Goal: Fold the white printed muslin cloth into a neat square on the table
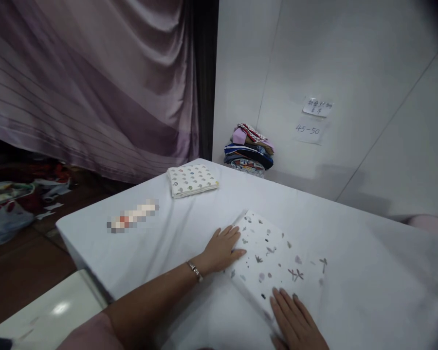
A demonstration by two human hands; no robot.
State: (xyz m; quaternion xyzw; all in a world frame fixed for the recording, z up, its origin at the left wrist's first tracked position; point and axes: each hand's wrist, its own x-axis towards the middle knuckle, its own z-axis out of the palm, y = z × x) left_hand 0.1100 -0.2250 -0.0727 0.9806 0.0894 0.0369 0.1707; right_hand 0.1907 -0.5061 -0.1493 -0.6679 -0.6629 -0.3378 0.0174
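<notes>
White tabletop [368, 262]: left hand [222, 249] and right hand [296, 318] lie spread flat on printed cloth [277, 260]

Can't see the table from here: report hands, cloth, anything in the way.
Left hand palm-down at left edge of patterned cloth. Right hand flat at near edge. Second cloth, folded, lies apart beyond both hands.

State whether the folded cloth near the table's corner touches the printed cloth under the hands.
Apart. The head view plainly shows bare white tabletop between the folded cloth and the printed cloth.
</notes>
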